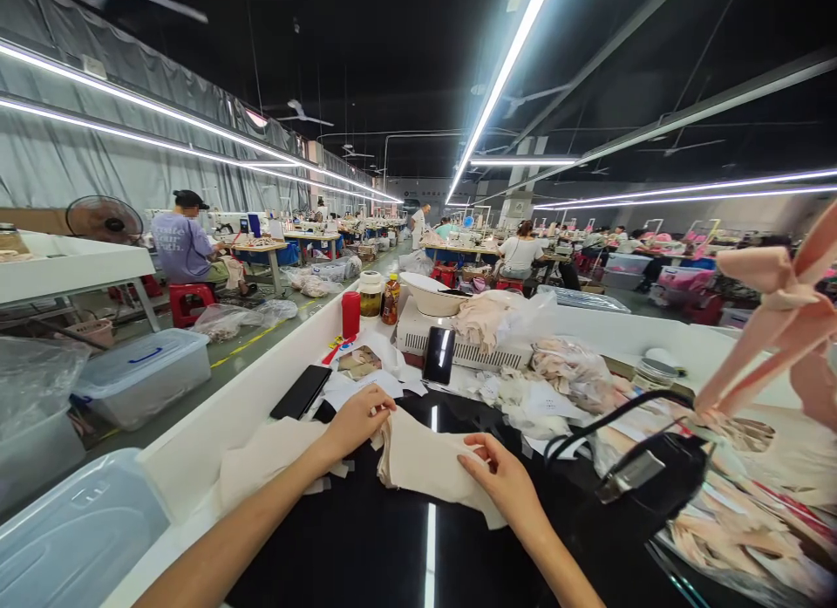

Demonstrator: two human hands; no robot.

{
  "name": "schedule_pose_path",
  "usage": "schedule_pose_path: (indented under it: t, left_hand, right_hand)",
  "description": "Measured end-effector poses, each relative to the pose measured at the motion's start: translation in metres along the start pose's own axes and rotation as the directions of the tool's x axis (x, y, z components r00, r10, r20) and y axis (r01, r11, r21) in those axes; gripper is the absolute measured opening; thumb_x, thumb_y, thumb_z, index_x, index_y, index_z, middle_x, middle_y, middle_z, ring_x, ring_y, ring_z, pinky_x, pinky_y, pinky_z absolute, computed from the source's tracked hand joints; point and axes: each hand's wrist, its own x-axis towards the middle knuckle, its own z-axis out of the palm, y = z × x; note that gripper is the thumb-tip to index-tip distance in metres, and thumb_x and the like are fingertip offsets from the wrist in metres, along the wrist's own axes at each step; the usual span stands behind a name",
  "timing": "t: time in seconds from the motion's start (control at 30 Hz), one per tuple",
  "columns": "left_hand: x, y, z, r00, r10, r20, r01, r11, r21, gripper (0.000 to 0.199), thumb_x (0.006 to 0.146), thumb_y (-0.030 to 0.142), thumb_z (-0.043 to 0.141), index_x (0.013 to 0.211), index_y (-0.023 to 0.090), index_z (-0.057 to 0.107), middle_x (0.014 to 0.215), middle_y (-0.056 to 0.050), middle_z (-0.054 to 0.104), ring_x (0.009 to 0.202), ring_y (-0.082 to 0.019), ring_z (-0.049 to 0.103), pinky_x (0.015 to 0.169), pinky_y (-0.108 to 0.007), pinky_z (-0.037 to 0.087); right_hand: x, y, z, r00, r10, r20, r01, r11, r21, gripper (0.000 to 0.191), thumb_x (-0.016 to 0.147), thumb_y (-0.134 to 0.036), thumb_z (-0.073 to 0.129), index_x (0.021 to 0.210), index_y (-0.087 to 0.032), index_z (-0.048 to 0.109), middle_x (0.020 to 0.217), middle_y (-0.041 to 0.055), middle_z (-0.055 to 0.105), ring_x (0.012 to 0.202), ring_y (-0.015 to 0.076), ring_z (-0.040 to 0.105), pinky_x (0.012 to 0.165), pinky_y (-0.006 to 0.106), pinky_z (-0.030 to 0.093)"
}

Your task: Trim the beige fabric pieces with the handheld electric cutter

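A small stack of cream fabric pieces (425, 458) lies on the glossy black work surface (366, 556) in front of me. My left hand (359, 423) pinches the stack's upper left corner between thumb and fingertips. At the right part of the top piece, my right hand (502, 475) has its fingers curled at the upper edge, with the thumb on the cloth. More cream fabric (271, 455) is spread under and beside my left forearm.
Behind the cloth stand a phone (438, 355), a white bowl (432, 294), a red container (350, 315) and a jar (370, 294). A black device with a cable (644, 481) sits right, near pink fabric strips (765, 329). White side walls (241, 390) border the table.
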Motion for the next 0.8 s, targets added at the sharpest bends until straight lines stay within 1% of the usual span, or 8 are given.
schedule_pose_path:
  t: [0.17, 0.33, 0.43, 0.53, 0.6, 0.7, 0.73, 0.8]
  left_hand:
    - [0.009, -0.014, 0.008, 1.0, -0.025, 0.011, 0.024, 0.999, 0.028, 0.021, 0.086, 0.015, 0.055, 0.092, 0.02, 0.075, 0.097, -0.004, 0.069, 0.087, -0.02, 0.064, 0.082, -0.03, 0.053]
    - [0.009, -0.025, 0.012, 0.999, -0.027, 0.02, 0.025, 0.997, 0.074, 0.021, 0.084, 0.012, 0.056, 0.091, 0.019, 0.075, 0.094, -0.004, 0.068, 0.087, -0.02, 0.064, 0.085, -0.032, 0.053]
    - [0.006, -0.021, 0.009, 1.0, -0.017, -0.005, 0.017, 0.994, 0.105, 0.032, 0.085, 0.006, 0.049, 0.1, 0.018, 0.075, 0.101, -0.007, 0.067, 0.095, -0.022, 0.065, 0.092, -0.036, 0.053]
    - [0.001, -0.006, 0.008, 0.999, 0.015, -0.035, -0.01, 0.99, 0.138, 0.039, 0.091, 0.005, 0.043, 0.112, 0.017, 0.073, 0.112, -0.01, 0.065, 0.109, -0.025, 0.064, 0.102, -0.042, 0.051]
    - [-0.003, 0.006, 0.011, 0.998, 0.069, 0.001, -0.069, 0.987, 0.145, 0.035, 0.098, 0.011, 0.043, 0.118, 0.019, 0.072, 0.118, -0.01, 0.065, 0.116, -0.024, 0.063, 0.107, -0.042, 0.049]
    - [-0.011, 0.018, 0.023, 0.977, 0.167, 0.135, -0.186, 0.972, 0.143, 0.029, 0.104, 0.022, 0.053, 0.127, 0.023, 0.07, 0.135, -0.008, 0.065, 0.13, -0.023, 0.059, 0.117, -0.041, 0.044]
    - [-0.013, 0.018, 0.028, 0.967, 0.184, 0.179, -0.211, 0.966, 0.149, 0.03, 0.103, 0.025, 0.058, 0.131, 0.025, 0.069, 0.143, -0.007, 0.063, 0.137, -0.025, 0.056, 0.121, -0.044, 0.041]
    - [-0.019, 0.013, 0.04, 0.954, 0.175, 0.245, -0.221, 0.959, 0.177, 0.039, 0.101, 0.029, 0.064, 0.14, 0.025, 0.065, 0.154, -0.01, 0.057, 0.147, -0.032, 0.047, 0.125, -0.055, 0.034]
  right_hand:
    - [0.005, 0.007, 0.002, 1.0, -0.023, -0.001, 0.022, 0.998, -0.051, 0.032, 0.074, -0.045, 0.064, 0.097, -0.026, 0.073, 0.077, -0.0016, 0.064, 0.066, 0.0197, 0.058, 0.069, 0.033, 0.047]
    - [0.008, 0.018, 0.004, 1.0, -0.018, 0.014, 0.019, 0.997, -0.076, 0.033, 0.074, -0.042, 0.062, 0.101, -0.025, 0.071, 0.082, -0.0004, 0.066, 0.068, 0.0204, 0.061, 0.07, 0.034, 0.048]
    - [0.007, 0.023, 0.004, 1.0, -0.015, 0.018, 0.016, 0.995, -0.095, 0.032, 0.074, -0.041, 0.061, 0.101, -0.025, 0.071, 0.083, 0.0, 0.067, 0.068, 0.0207, 0.061, 0.071, 0.035, 0.049]
    - [0.006, 0.026, 0.004, 1.0, -0.019, 0.015, 0.02, 0.993, -0.115, 0.032, 0.075, -0.041, 0.061, 0.102, -0.026, 0.071, 0.085, 0.0007, 0.069, 0.069, 0.021, 0.062, 0.071, 0.035, 0.049]
    - [0.006, 0.026, 0.004, 1.0, -0.028, 0.008, 0.029, 0.991, -0.13, 0.032, 0.076, -0.041, 0.06, 0.102, -0.026, 0.071, 0.086, 0.0011, 0.07, 0.069, 0.0213, 0.063, 0.071, 0.035, 0.05]
    - [0.007, 0.026, 0.005, 0.999, -0.05, -0.001, 0.05, 0.986, -0.161, 0.032, 0.077, -0.041, 0.058, 0.102, -0.026, 0.071, 0.087, 0.0018, 0.072, 0.07, 0.0221, 0.065, 0.072, 0.036, 0.052]
    - [0.006, 0.026, 0.004, 0.998, -0.061, -0.003, 0.06, 0.983, -0.174, 0.031, 0.078, -0.041, 0.057, 0.102, -0.026, 0.071, 0.087, 0.002, 0.073, 0.069, 0.0223, 0.066, 0.072, 0.036, 0.053]
    - [0.005, 0.024, 0.002, 0.996, -0.089, -0.014, 0.084, 0.975, -0.206, 0.033, 0.08, -0.041, 0.054, 0.104, -0.026, 0.071, 0.089, 0.0033, 0.074, 0.072, 0.0236, 0.069, 0.074, 0.037, 0.054]
